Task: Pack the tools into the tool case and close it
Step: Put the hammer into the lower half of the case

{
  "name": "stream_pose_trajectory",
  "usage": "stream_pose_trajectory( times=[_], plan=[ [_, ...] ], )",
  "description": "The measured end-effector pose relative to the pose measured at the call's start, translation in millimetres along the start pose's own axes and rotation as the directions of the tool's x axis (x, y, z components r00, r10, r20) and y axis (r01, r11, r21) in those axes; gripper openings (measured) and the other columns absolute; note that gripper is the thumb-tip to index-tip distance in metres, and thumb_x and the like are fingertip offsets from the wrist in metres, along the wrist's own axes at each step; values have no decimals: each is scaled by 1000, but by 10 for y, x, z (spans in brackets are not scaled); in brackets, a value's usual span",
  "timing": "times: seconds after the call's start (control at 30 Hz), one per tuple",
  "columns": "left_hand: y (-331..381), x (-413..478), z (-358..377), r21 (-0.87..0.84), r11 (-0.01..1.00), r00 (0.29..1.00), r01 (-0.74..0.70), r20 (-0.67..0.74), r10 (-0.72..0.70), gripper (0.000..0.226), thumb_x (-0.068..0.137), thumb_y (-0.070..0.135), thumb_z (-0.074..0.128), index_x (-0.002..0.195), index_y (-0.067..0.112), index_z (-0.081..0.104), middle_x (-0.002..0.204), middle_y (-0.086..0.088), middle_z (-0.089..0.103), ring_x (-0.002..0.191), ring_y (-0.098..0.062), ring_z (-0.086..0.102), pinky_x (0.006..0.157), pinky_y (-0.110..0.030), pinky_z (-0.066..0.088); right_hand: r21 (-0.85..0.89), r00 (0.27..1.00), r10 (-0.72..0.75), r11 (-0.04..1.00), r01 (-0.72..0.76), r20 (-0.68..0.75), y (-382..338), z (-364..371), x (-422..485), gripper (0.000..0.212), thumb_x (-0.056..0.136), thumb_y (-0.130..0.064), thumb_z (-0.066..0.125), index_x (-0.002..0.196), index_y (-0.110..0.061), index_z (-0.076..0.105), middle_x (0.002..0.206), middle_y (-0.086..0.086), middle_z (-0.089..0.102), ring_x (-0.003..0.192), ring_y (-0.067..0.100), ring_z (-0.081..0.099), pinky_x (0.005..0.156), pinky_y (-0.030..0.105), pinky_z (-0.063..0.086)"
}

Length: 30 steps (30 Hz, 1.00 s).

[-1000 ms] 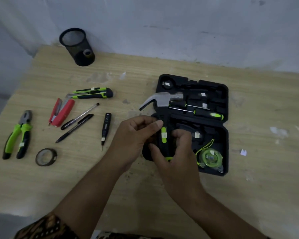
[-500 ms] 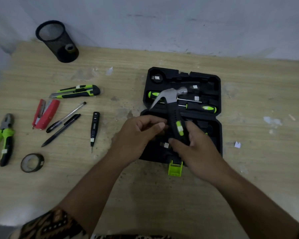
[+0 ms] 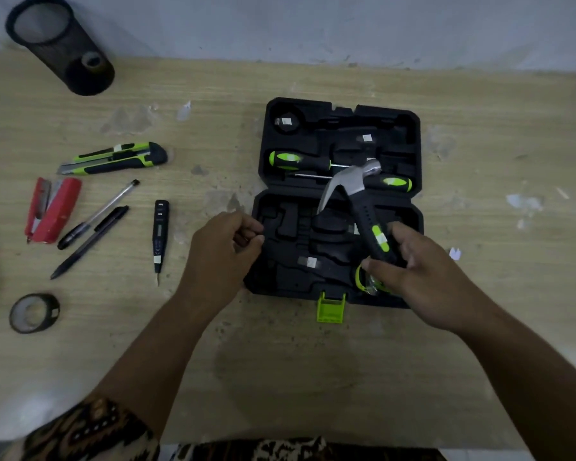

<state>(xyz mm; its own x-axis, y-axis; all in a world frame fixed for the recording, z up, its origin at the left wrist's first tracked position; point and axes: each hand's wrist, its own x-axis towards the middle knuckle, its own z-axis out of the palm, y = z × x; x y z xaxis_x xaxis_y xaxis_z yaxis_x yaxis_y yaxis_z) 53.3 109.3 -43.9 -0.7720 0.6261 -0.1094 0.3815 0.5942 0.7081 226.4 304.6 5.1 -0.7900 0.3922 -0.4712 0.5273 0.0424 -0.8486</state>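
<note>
Two hands: both at the tool case (image 3: 409, 134).
Right hand (image 3: 413, 271): clamped on hammer (image 3: 363, 201), angling it toward its recess.
Left hand (image 3: 223, 251): fingers curled together, steadying the case's left edge.

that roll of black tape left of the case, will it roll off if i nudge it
Probably not: the tape roll lies flat on its side on the table, so a nudge should slide it. It looks light for its size, and likely rigid enough to pinch by the rim.

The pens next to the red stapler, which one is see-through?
The farther pen, nearer the wall, has a clear barrel with a dark cap. The nearer pen, lying just beside it, is solid black all along.
</note>
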Motion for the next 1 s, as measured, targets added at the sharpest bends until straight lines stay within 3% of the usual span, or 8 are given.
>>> stream_pose_trajectory(
  times=[0.4,0.5,0.63,0.7,0.77,0.87,1.0],
  plan=[
    [1,-21,27,-2,999,999,-38,-18,38,6,87,19,69,92,21,67,81,15,58,75,-2,54,65,-7,40,13,999,42,999,-42,-5,24,181,-40,26,92,-10,63,113,-24,57,99,-20,69,88,-14,62,64,5,45],
    [46,-40,20,7,997,997,-74,-22,74,4,88,19,68,92,21,67,79,16,57,75,-4,55,64,-12,43,38,998,55,998,-55,-10,39,260,-63,27,93,-13,63,116,-25,56,105,-19,68,94,-12,62,70,9,48],
    [97,-49,13,-20,996,996,-89,-1,89,2,89,19,67,91,20,68,77,14,61,74,-6,57,63,-12,46,20,998,63,998,-63,-22,56,374,-110,24,94,-23,62,109,-37,50,100,-36,63,93,-22,56,72,8,47],
    [82,-45,14,-31,996,996,-85,19,85,3,89,19,67,92,19,69,76,12,63,72,-6,59,63,-12,47,-17,996,61,998,-62,-63,94,447,-123,21,93,-30,63,109,-35,51,98,-21,67,86,-5,64,72,28,52],
    [59,-42,22,-23,996,995,-90,39,91,3,89,19,68,92,19,69,76,13,63,71,-6,59,60,-11,46,-58,993,56,996,-62,-108,114,533,-153,16,90,-35,64,98,-36,51,85,-4,67,72,18,64,65,46,55],
    [41,-45,34,-8,996,995,-90,47,90,3,88,19,68,91,20,68,75,14,61,70,-4,58,59,-9,44,-88,987,78,992,-91,-143,151,658,-187,26,88,-41,64,78,-42,39,77,17,57,60,32,55,55,50,51],
    [40,-42,33,12,994,993,-109,52,108,3,88,20,68,91,20,68,75,15,60,70,-3,57,59,-9,42,-104,981,85,989,-104,-173,183,796,-199,31,77,-58,57,92,-34,43,76,18,58,64,37,59,54,54,52]
  ],
)
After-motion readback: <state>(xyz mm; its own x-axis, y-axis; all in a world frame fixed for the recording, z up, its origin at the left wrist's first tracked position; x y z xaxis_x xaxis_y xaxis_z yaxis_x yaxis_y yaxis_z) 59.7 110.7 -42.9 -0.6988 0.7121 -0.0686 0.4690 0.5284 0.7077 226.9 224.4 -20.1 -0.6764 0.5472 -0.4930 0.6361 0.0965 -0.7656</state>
